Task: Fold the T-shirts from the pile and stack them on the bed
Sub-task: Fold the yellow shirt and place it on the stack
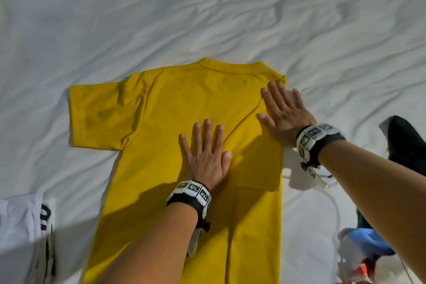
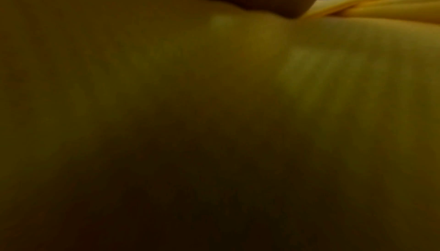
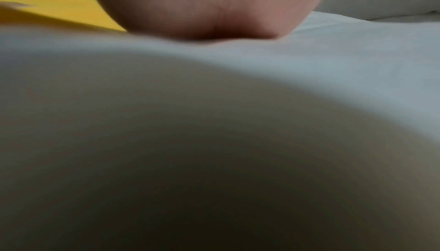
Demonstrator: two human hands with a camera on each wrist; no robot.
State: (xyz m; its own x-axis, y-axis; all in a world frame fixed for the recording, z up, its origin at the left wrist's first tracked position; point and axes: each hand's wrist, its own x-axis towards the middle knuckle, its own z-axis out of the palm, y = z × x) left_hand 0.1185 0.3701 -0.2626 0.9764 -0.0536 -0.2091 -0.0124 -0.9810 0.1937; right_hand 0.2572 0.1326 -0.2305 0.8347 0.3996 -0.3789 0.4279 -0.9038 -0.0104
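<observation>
Here both hands, left hand and right hand, press flat-fingered on the unmarked yellow T-shirt.

The yellow T-shirt is cut off by the lower edge of the head view — its hem is not shown. Its right sleeve is folded inward and hidden. The white garment at lower left is cropped by the left and bottom edges; its dark print is unreadable. At right, the black item is cut by the frame edge. The pile at lower right is cropped and partly hidden behind the right forearm — individual pieces cannot be told apart. Both wrist views are dark and blurred: no fingers are visible, only the heel of each palm.
</observation>
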